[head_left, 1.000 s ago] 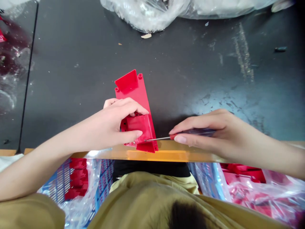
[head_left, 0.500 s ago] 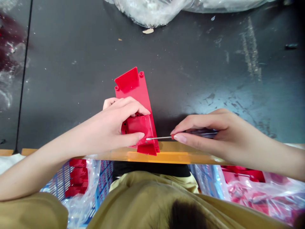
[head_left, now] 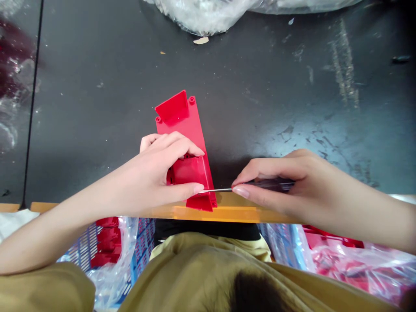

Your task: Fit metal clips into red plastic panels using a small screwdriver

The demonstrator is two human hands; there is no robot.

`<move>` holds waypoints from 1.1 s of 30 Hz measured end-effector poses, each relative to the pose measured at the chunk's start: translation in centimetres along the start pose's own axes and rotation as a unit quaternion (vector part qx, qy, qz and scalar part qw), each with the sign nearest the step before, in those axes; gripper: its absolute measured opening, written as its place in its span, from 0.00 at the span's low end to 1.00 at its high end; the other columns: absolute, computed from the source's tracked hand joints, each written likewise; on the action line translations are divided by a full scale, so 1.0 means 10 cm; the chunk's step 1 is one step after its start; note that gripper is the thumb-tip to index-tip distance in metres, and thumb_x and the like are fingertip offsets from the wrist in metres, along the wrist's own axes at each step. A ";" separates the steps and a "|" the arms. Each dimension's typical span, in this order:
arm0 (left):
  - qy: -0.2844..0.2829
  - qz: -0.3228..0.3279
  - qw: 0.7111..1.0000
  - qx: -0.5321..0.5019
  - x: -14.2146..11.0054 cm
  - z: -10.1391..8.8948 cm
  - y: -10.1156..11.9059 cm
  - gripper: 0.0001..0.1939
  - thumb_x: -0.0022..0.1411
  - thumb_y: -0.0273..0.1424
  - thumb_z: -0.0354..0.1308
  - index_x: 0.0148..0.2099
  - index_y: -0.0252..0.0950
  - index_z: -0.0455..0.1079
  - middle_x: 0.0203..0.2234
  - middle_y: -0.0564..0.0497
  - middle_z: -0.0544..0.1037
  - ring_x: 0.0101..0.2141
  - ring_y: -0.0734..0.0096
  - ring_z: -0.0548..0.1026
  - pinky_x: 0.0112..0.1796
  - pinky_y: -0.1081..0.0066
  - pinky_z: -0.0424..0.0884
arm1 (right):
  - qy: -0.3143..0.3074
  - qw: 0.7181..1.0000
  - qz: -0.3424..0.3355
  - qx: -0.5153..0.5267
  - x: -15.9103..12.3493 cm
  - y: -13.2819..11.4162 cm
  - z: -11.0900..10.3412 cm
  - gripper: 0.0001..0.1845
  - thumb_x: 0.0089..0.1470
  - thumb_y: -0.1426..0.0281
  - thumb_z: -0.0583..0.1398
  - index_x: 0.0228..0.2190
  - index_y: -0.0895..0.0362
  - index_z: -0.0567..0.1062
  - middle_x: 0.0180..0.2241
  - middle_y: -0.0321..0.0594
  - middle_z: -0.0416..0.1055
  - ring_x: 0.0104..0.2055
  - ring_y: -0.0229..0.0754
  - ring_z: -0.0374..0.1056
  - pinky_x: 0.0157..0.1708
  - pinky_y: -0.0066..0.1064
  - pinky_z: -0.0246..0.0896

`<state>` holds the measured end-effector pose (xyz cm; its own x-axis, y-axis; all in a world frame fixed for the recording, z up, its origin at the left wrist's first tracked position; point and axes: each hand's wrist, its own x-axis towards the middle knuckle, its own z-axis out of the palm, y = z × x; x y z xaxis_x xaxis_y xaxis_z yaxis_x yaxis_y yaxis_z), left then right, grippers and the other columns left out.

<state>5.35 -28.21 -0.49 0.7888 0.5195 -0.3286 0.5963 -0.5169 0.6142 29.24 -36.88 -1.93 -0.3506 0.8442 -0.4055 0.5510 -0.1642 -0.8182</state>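
A red plastic housing lies aslant at the near edge of the dark table, with raised flaps at both ends and small round bosses at its corners. My left hand grips its middle, fingers over the far side of the boxed section and thumb on the near side. In my right hand a screwdriver is pinched between thumb and fingers, its shaft pointing left. The screwdriver's tip meets the housing right at my left thumb, which partly hides it. Most of the handle is covered by my right hand.
An orange strip edges the table. Below it stand a blue basket with red parts at left and bagged red parts at right. A clear plastic bag lies at the back, a paper scrap beside it.
My left thumb has slid right, onto the screwdriver's tip. The tip showed uncovered before. My right hand has barely moved, and the housing stays in place.
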 end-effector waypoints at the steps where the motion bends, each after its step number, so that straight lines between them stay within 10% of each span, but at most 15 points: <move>1: 0.002 0.001 1.000 0.004 0.00 0.01 0.00 0.15 0.62 0.41 0.61 0.47 0.41 0.65 0.44 0.54 0.73 0.45 0.64 0.68 0.56 0.58 0.50 | 0.001 1.000 0.001 -0.003 0.00 -0.01 -0.01 0.20 0.57 0.50 0.58 0.29 0.51 0.78 0.15 0.30 0.60 0.18 0.33 0.46 0.19 0.28 0.45; 21: -0.003 -0.058 0.998 0.015 0.07 0.03 0.09 0.18 0.58 0.42 0.62 0.45 0.39 0.64 0.42 0.50 0.72 0.47 0.56 0.67 0.53 0.50 0.53 | 0.012 0.971 -0.072 -0.229 0.12 -0.12 -0.14 0.22 0.58 0.53 0.53 0.19 0.52 0.70 0.10 0.32 0.49 0.14 0.33 0.37 0.22 0.34 0.34; 33: 0.127 0.002 0.991 -0.030 -0.25 -0.02 -0.09 0.16 0.68 0.33 0.54 0.57 0.38 0.66 0.50 0.48 0.73 0.51 0.64 0.70 0.53 0.66 0.65 | -0.036 0.999 -0.008 -0.015 0.14 -0.09 -0.18 0.20 0.58 0.49 0.57 0.30 0.51 0.77 0.21 0.32 0.66 0.22 0.35 0.58 0.21 0.28 0.49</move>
<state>2.84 -28.92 -0.11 0.7238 0.6757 -0.1399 0.5772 -0.4818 0.6594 29.66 -34.63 -1.04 -0.4125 0.8077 -0.4213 0.5670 -0.1343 -0.8127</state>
